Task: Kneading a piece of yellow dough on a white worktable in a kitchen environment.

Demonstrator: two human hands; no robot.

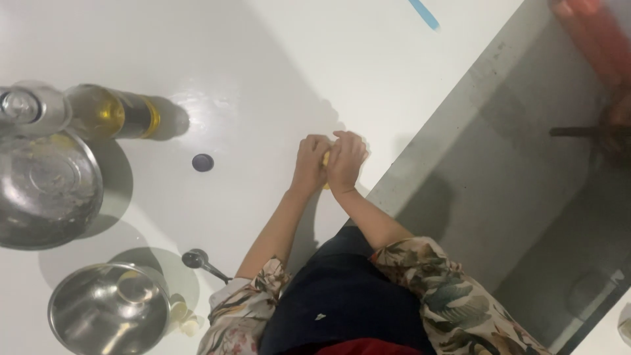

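Left hand (309,162) and right hand (346,160) are pressed together, clamped around a small yellow dough lump (325,160) held just above the white table (263,72); it looks soft, light, maybe sticky, best cupped from both sides. Well off to the left: oil bottle (115,113), dark bottle cap (202,162), two steel bowls (46,190), metal spoon (200,261); nothing obstructs.

Bright overhead light floods the glossy white table (263,59), which throws back soft glare. Grey shadows spread right of the oil bottle (112,113) and around both steel bowls (46,190), and a broad one falls beside the hands. The red object (591,33) at far right is blurred; the grey floor (513,171) sits dimmer.
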